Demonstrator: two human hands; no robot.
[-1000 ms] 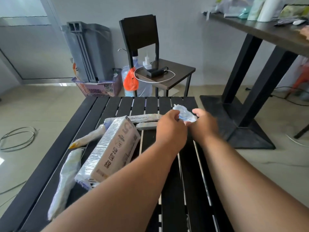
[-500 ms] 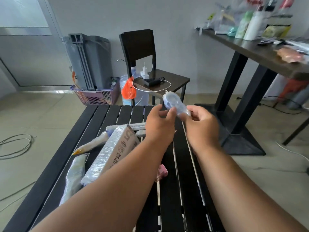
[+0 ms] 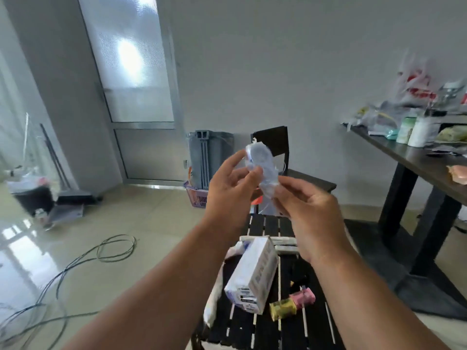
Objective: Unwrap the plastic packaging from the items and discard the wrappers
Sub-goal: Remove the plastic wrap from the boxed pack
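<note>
A small oval item wrapped in clear bluish plastic [image 3: 261, 160] is held up in the air between both hands. My left hand [image 3: 228, 193] pinches the plastic at its left edge with thumb and fingertips. My right hand [image 3: 308, 210] grips the item's lower end with curled fingers. Below them, on the black slatted table [image 3: 285, 332], lie a cardboard box in plastic film [image 3: 255, 274], a long white wrapped item [image 3: 214, 294], two wrapped sticks [image 3: 283, 243], and a pink [image 3: 303, 298] and a yellow [image 3: 281, 309] wrapped block.
A black chair [image 3: 275, 142] and a grey bin [image 3: 209, 157] over a purple basket [image 3: 197, 197] stand behind the table. A dark side table [image 3: 414, 157] with bags and bottles is at the right. Cables [image 3: 101, 251] lie on the tiled floor at left.
Both hands have lifted the wrapped oval item from the far table edge up into the air. The head camera has tilted upward, so the table now sits low in view.
</note>
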